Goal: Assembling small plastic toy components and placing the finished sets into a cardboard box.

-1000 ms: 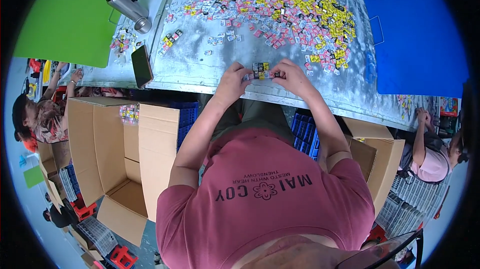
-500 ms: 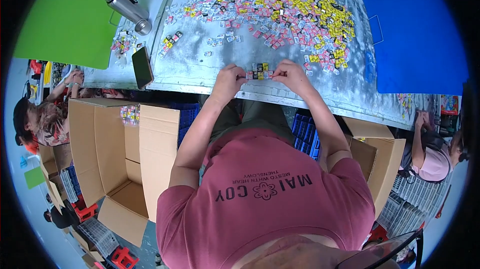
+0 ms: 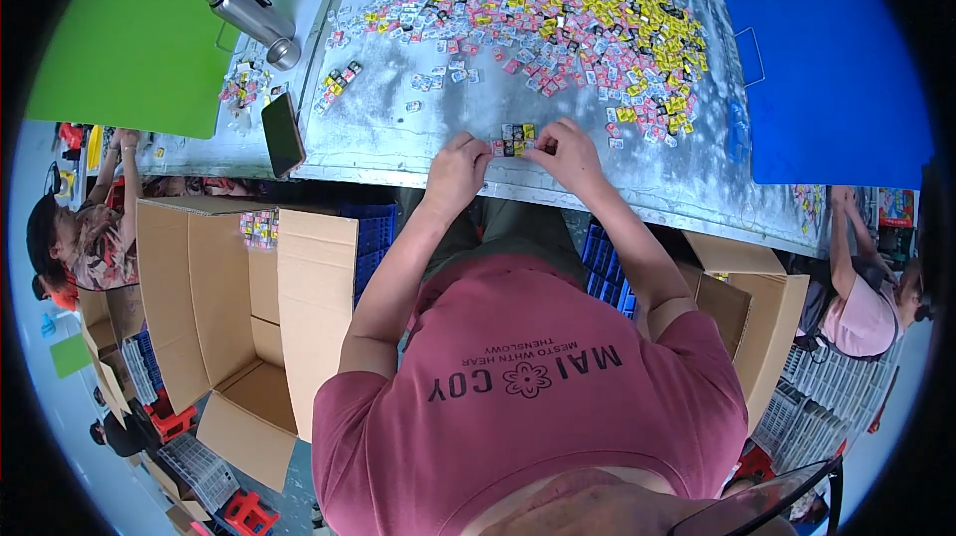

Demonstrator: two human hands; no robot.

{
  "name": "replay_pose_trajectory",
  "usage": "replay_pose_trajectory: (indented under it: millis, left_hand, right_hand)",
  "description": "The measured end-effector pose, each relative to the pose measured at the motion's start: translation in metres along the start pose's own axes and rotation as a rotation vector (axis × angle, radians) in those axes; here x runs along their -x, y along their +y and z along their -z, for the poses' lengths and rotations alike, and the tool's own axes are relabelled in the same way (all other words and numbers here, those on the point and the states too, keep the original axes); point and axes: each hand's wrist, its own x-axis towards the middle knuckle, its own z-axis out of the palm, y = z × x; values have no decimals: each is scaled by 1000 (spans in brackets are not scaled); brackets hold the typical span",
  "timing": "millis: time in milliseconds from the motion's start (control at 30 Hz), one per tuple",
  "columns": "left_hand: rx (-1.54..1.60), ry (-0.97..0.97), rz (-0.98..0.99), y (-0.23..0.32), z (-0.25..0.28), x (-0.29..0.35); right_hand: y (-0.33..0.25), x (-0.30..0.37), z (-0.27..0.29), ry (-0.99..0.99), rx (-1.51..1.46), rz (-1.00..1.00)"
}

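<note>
Between my hands, near the table's front edge, lies a neat block of small rectangular pieces (image 3: 517, 134) in yellow, black, pink and white. My left hand (image 3: 457, 175) is closed, its thumb and fingertips pressed at the block's left end. At the right end, my right hand (image 3: 570, 157) has thumb and forefinger pinched, partly covering the pieces there. Beyond both hands spreads a large heap of similar loose pieces (image 3: 588, 33), mostly pink and white with yellow on the right. A small lined-up group of pieces (image 3: 342, 83) sits to the left.
On the table's left are a phone (image 3: 284, 134) and a steel flask (image 3: 251, 13). A green panel (image 3: 139, 28) and a blue panel (image 3: 822, 63) flank the table. Open cardboard boxes (image 3: 317, 312) stand below. Other people work at both sides.
My right hand has shifted slightly left, closer in on the block. A pink piece at its right end is now hidden behind my fingers. The left hand stays at the left end.
</note>
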Motion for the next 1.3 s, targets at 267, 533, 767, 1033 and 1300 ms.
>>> replay_pose_trajectory:
  millis: [267,533,767,1033,1300]
  left_hand:
    - [-250,-61,-342,18,-10,7]
    - [-445,-266,-331,21,-24,8]
    - [-372,-240,-336,11,-24,-10]
    - [-121,-111,-373,10,-23,-23]
    - [-78,-83,-355,13,-21,-18]
  right_hand:
    - [2,6,3,-31,-73,-77]
    - [11,53,9,-67,537,267]
    - [52,36,46,367,373,164]
    - [208,42,172,1101,1186,-381]
    - [254,52,202,738,1180,-852]
